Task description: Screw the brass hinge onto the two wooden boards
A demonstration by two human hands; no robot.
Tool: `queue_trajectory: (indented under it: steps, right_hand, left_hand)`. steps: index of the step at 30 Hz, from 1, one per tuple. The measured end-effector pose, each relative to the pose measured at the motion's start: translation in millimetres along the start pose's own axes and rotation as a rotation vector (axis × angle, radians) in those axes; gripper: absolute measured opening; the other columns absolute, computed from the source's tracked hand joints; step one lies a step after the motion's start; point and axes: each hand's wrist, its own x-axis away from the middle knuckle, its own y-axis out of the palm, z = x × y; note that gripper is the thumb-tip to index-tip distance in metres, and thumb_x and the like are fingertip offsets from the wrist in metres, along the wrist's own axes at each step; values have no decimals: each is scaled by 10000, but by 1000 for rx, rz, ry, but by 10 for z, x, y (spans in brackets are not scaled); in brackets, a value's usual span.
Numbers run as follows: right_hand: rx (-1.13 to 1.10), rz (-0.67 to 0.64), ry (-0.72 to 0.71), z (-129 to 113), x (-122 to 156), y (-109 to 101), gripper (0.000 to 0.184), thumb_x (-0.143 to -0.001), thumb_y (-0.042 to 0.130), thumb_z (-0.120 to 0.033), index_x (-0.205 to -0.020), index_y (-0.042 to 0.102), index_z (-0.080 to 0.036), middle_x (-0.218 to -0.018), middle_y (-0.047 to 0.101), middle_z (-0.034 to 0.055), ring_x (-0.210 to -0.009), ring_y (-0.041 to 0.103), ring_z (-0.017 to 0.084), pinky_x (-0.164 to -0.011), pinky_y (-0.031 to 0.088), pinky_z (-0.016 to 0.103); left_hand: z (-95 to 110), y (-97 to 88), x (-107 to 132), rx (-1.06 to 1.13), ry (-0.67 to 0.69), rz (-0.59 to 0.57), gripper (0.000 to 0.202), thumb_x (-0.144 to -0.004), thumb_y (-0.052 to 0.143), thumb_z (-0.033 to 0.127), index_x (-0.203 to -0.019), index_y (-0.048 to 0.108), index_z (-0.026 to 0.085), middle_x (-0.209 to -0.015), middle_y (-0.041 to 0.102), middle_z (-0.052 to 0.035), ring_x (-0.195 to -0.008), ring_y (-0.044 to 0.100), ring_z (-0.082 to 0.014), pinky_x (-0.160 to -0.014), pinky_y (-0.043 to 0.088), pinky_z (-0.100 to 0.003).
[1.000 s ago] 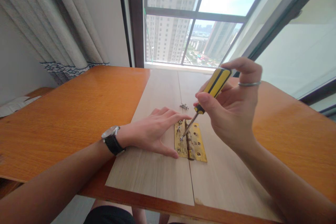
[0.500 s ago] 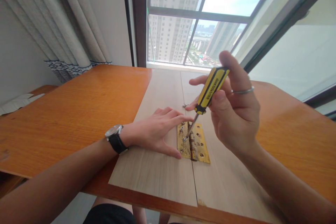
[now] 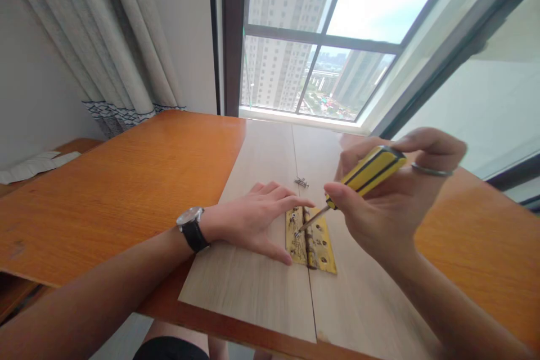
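Watching from afar, I see the right hand clamped on a yellow-handled screwdriver, tip on a brass hinge across the seam of pale wood boards on the orange bench. The left hand lies flat and open, apart from the right, near the hinge, beneath a tall window and beside a grey curtain.

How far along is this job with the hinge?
Done: the brass hinge sits across the seam between two pale boards. In hand: the right hand holds a yellow-handled screwdriver to the hinge's left leaf, while the left hand steadies the board. Left: loose screws lie nearby; the right leaf's holes look open.
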Motion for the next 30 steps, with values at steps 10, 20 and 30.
queue_trajectory:
  steps: [10, 20, 30]
  right_hand:
    - [-63, -79, -100, 46, 151, -17, 365, -998, 608, -352, -1345, 499, -320, -792, 710, -12, -527, 599, 129, -477, 509, 273]
    - [-190, -180, 186, 11, 24, -102, 323, -1013, 537, -257, -1311, 633, -336, -1166, 712, 43, -787, 727, 200, -740, 633, 445]
    - [-45, -65, 110, -85, -82, -132, 226, -746, 871, -180, -877, 702, -251, -735, 665, -17, -623, 661, 163, -506, 594, 296]
  left_hand:
    - [8, -5, -8, 11, 1, 2, 875, -795, 778, 537, -1520, 370, 265, -1437, 537, -111, -1321, 450, -338, -1158, 318, -524]
    - [-12, 20, 5, 10, 8, 31, 904, -785, 782, 567, -1528, 368, 262, -1435, 541, -124, -1340, 447, -349, -1165, 313, -526]
    - [-22, 23, 4, 9, 9, 21, 915, -777, 788, 576, -1529, 366, 271, -1433, 545, -117, -1340, 453, -343, -1162, 317, -522]
